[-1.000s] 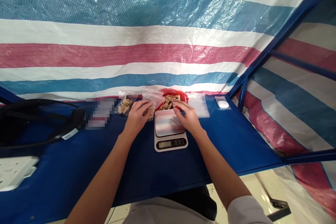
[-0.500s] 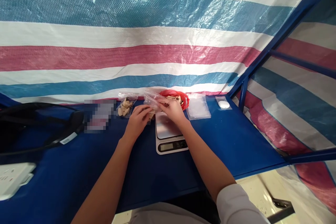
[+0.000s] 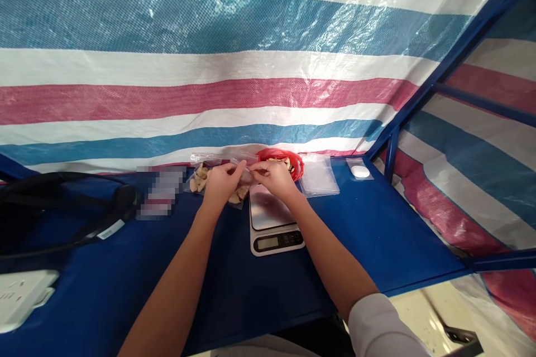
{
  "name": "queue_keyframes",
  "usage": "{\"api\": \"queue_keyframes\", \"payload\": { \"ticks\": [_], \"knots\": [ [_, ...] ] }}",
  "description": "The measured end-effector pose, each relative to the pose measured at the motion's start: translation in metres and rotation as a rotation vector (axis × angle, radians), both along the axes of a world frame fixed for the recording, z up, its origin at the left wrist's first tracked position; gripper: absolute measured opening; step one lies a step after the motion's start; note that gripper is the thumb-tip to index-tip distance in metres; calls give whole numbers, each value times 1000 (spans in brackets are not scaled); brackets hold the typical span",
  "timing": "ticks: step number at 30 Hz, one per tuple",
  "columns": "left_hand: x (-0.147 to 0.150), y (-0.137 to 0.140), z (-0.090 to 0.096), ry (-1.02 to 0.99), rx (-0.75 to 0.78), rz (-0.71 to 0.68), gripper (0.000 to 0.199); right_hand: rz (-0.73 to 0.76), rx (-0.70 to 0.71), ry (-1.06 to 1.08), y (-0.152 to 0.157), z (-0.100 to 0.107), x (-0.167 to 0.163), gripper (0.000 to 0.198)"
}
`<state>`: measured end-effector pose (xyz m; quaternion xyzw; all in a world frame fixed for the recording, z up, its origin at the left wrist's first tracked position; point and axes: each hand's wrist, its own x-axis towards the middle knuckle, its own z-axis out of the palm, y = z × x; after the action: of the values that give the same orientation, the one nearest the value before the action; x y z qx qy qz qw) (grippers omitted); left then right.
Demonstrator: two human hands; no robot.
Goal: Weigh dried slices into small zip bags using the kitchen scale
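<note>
Between my two hands is a clear zip bag (image 3: pixel 239 195) with pale tan, dried-looking pieces in its lower part. My left hand (image 3: pixel 223 181) pinches the bag's upper edge between thumb and fingers. My right hand (image 3: pixel 274 178) pinches the same edge from the right, its fingertips close to the left thumb. Just left lies a second filled zip bag (image 3: pixel 199 177), partly hidden by my left hand. Below my right hand sits a white digital kitchen scale (image 3: pixel 272 215); no bag rests on its plate. Behind that hand, a red bag (image 3: pixel 298 163) holds more tan pieces.
Flat clear bags (image 3: pixel 320 175) lie right of the red bag, and a white oval object (image 3: pixel 360 172) lies farther right. At left are a black headband-like item (image 3: pixel 121 201) and a white power strip (image 3: pixel 27 295). A striped tarp (image 3: pixel 209 95) hangs behind the blue table (image 3: pixel 355 234).
My left hand has moved up to the bag's top edge, thumb now beside the right fingertips. The pieces in the bag's lower part show more. The whole view has shifted slightly.
</note>
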<state>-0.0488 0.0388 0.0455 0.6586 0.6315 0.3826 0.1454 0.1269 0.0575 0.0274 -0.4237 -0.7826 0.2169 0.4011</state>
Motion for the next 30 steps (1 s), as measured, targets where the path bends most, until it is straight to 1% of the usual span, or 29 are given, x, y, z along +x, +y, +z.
{"api": "queue_keyframes", "payload": {
  "ticks": [2, 4, 7, 9, 13, 17, 20, 23, 26, 30],
  "knots": [
    [-1, 7, 5, -84, -83, -20, 41, 24, 9, -30, 0, 2, 1, 19],
    [-3, 13, 4, -218, -161, -62, 37, 53, -13, -26, 1, 2, 3, 17],
    [-6, 16, -1, -438, -266, -116, 36, 87, -118, 71, 3, 3, 5, 16],
    [-6, 16, -3, -541, -313, -139, 38, 91, -191, 117, 5, 4, 6, 18],
    [-7, 16, -3, -671, -369, -177, 41, 110, -258, 56, 10, 8, 6, 21],
    [-11, 16, 0, -737, -418, -223, 41, 162, -303, 23, 13, 9, 8, 26],
    [-12, 16, 1, -772, -456, -256, 41, 188, -356, 62, 13, 9, 11, 31],
    [-11, 14, 0, -767, -461, -262, 41, 198, -407, 106, 13, 10, 12, 33],
    [-10, 13, -1, -744, -439, -258, 40, 212, -447, 156, 13, 9, 14, 31],
    [-10, 12, -3, -700, -424, -277, 41, 224, -511, 268, 16, 5, 14, 23]
  ]
}}
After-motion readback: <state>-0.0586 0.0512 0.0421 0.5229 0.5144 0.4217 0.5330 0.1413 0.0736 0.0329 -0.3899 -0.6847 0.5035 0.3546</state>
